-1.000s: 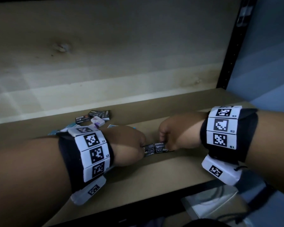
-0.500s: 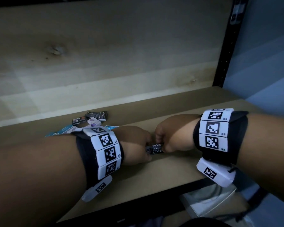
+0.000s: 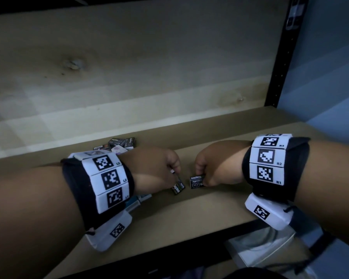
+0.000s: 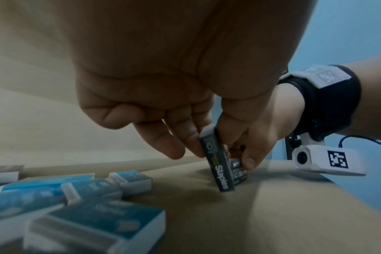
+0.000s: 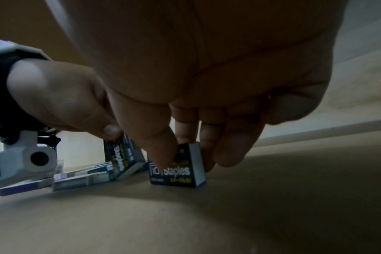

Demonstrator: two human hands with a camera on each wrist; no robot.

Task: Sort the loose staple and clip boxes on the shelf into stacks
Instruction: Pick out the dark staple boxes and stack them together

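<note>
My left hand (image 3: 174, 174) pinches a black staples box (image 3: 178, 187) by its upper end; the box (image 4: 218, 165) hangs tilted with its lower corner close to the shelf (image 3: 189, 214). My right hand (image 3: 201, 176) pinches a second black staples box (image 3: 196, 181), which stands on edge on the shelf in the right wrist view (image 5: 177, 169). The two boxes sit a short gap apart at mid-shelf. More black boxes (image 3: 123, 142) lie loose behind my left wrist.
Several blue and white boxes (image 4: 76, 197) lie scattered on the shelf under my left wrist. A pale wooden back panel (image 3: 129, 77) closes the rear. A black upright post (image 3: 280, 57) stands at the right, and the shelf's front edge (image 3: 189, 252) runs below my wrists.
The two black boxes, pressed together between my hands before, are now apart. My left hand has lifted and tilted its box; my right hand has drawn its box slightly rightward.
</note>
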